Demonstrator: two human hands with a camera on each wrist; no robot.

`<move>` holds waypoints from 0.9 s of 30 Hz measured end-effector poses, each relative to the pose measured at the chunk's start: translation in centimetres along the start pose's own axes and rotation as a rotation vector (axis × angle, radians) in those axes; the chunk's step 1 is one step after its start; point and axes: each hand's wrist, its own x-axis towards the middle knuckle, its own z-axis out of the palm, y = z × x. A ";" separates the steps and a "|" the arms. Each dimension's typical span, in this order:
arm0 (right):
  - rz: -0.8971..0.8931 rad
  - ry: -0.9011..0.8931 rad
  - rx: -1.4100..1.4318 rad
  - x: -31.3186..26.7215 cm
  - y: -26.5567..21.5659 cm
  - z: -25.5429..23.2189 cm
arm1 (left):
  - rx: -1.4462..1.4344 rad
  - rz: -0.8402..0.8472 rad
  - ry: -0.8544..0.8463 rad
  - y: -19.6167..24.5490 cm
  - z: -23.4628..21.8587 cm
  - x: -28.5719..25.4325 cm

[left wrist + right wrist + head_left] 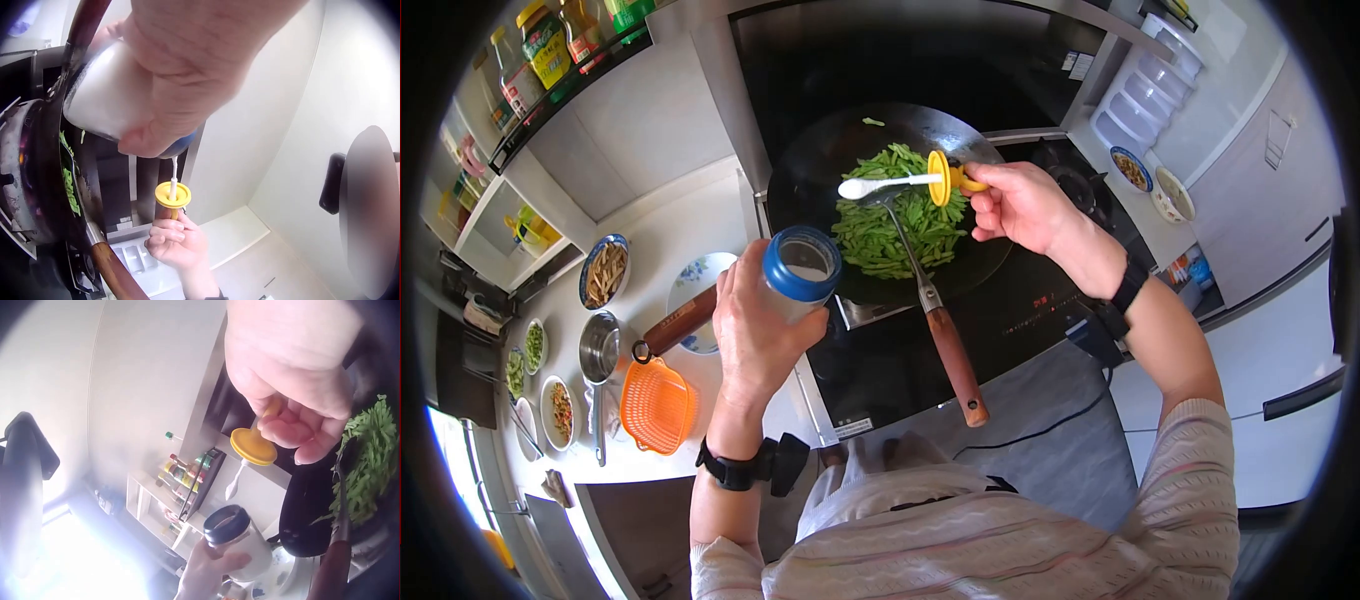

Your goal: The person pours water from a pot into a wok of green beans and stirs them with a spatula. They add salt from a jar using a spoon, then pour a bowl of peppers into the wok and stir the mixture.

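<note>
My left hand [755, 325] grips a clear jar [109, 94] of white powder or fine grains. Its blue rim [802, 290] faces up, uncovered. With thumb and fingers, my right hand [1025, 208] pinches the knob of a yellow lid [941, 178]. A white spoon [890, 186] sticks out from the lid's underside, its bowl toward the left, above the wok [795, 180]. In the right wrist view the lid [253, 447] and spoon [232, 487] are above and apart from the jar [247, 547]. Chopped green vegetables [900, 245] lie in the wok.
A wooden-handled spatula [955, 365] leans in the wok, handle toward me. The wok's own handle [680, 322] points left over the counter. An orange basket [658, 405], a steel ladle-like pan [600, 350], a flowered plate [690, 280] and several filled bowls stand left; two bowls [1173, 195] stand right.
</note>
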 end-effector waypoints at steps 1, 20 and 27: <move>-0.009 0.079 -0.093 0.9 0.1 0.0 | -0.008 0.007 -0.012 0.0 -0.3 -0.3; -0.064 0.582 -0.465 3.9 -0.7 -8.9 | -0.103 0.068 -0.001 -0.4 -1.9 -3.1; -0.014 0.460 -0.388 0.9 1.1 -6.9 | -0.140 0.099 -0.022 0.1 -1.5 -2.7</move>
